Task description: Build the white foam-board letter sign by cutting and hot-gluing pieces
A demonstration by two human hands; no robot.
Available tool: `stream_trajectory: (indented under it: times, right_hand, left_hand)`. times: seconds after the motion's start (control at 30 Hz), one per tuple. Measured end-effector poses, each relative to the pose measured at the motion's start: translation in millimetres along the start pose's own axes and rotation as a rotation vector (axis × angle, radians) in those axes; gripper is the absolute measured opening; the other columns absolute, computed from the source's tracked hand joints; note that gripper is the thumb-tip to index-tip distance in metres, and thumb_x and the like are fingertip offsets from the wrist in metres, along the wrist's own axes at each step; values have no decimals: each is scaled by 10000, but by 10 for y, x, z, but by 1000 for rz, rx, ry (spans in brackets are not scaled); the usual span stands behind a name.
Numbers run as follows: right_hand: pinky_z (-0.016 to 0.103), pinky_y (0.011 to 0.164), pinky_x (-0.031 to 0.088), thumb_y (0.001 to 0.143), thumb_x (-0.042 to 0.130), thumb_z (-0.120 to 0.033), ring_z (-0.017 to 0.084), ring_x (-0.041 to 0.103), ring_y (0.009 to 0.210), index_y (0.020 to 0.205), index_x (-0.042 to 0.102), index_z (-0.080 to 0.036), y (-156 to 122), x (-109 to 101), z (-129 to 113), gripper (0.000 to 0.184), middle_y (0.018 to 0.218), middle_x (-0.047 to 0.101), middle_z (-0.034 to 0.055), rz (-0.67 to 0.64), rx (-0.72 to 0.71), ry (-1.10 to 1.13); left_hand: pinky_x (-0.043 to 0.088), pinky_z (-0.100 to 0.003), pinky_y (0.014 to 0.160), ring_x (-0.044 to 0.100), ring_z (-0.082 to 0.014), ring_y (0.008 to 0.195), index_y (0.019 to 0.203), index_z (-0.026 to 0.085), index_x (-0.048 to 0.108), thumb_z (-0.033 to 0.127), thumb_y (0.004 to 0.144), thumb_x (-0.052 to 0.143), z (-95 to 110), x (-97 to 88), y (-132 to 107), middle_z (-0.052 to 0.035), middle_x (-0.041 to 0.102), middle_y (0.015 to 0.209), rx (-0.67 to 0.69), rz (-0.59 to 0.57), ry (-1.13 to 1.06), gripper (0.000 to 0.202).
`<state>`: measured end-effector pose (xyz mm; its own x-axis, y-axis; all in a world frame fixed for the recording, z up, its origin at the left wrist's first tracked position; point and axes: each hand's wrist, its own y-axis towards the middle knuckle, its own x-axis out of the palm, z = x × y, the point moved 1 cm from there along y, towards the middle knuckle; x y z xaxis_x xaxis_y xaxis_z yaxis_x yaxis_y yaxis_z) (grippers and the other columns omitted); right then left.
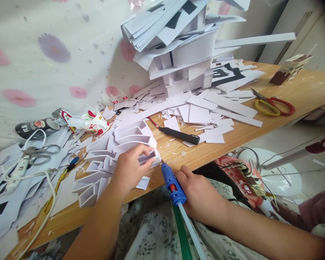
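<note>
two hands work at the near edge of the bench (300,90). the left hand (130,169) is closed on a folded white paper channel (149,156) — fingers (143,148) curled over its top, thumb underneath. it holds the piece at the right end of a fanned row of similar channels (130,135) lying on the bench. the right hand (200,198) is wrapped fully around a blue glue gun (173,186); whether a finger presses the trigger cannot be told. a pale glue stick (191,231) protrudes from the rear of the gun toward the person's lap.

key relation: the gun's long axis runs from lower right to upper left, nozzle leading. the nozzle tip sits just beside the lower right corner of the held channel, near it but apparently not touching. the channel's long axis runs roughly left to right, so the nozzle faces its open right end. the channel lies up and to the left of the right hand and directly within the grip of the left — the left hand is the nearer.

surroundings: a black utility knife (182,136) lies on the bench beyond the nozzle. red-and-yellow scissors (273,105) lie well apart to the right, and grey scissors (42,151) lie far left. a tall stack of white offcuts (178,39) stands at the back.
</note>
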<state>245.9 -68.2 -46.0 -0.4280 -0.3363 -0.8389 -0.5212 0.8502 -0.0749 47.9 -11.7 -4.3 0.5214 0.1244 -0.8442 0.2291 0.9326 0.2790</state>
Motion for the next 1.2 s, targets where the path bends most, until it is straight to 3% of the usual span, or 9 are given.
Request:
stream_trajectory:
  times: [0.3, 0.57, 0.73, 0.9, 1.07, 1.2]
  right_hand:
    - [327, 580, 466, 805, 480, -189, 224, 636, 669, 966, 581, -136, -6, -56, 3, 198, 965, 596, 112, -22, -21, -31]
    - [318, 644, 463, 793, 511, -211, 206, 613, 707, 939, 583, -146, -26, -93, 30, 176, 957, 585, 99, -70, 4, 105]
    - [284, 666, 454, 796, 545, -200, 163, 573, 699, 873, 553, -180, -97, -141, 144, 80, 881, 554, 42, 66, 28, 266]
    - [293, 694, 451, 819, 550, -229, 171, 559, 728, 793, 525, -194, -15, -262, 206, 50, 810, 532, 23, 189, 52, 314]
    - [292, 699, 447, 799, 579, -227, 175, 559, 750, 824, 528, -191, 112, -247, 152, 67, 849, 531, 33, 214, 5, 268]
    - [289, 607, 401, 801, 536, -240, 170, 522, 665, 829, 529, -182, 136, -226, 71, 64, 844, 518, 42, 179, 4, 182]
  left_hand:
    - [488, -218, 806, 671, -119, 953, 794, 237, 496, 188, 771, 689, -15, 9, -15, 83, 714, 1003, -1, 3, 36, 201]
    - [506, -227, 797, 679, -130, 942, 779, 232, 487, 185, 767, 688, 4, -6, -8, 79, 719, 1000, -23, -6, 32, 206]
    - [527, -204, 722, 693, -133, 897, 770, 226, 475, 175, 764, 681, 21, -12, -3, 64, 725, 987, -29, -15, 4, 212]
    - [534, -243, 757, 690, -153, 910, 754, 223, 475, 182, 767, 671, 46, -28, 8, 51, 728, 992, -17, -14, 30, 201]
    - [541, -251, 743, 684, -164, 922, 749, 222, 480, 166, 760, 657, 54, -30, 10, 29, 725, 1003, -13, -22, 22, 185]
    - [530, -261, 797, 678, -154, 930, 745, 217, 475, 171, 774, 647, 36, -29, 10, 26, 720, 1016, 15, -28, 7, 180]
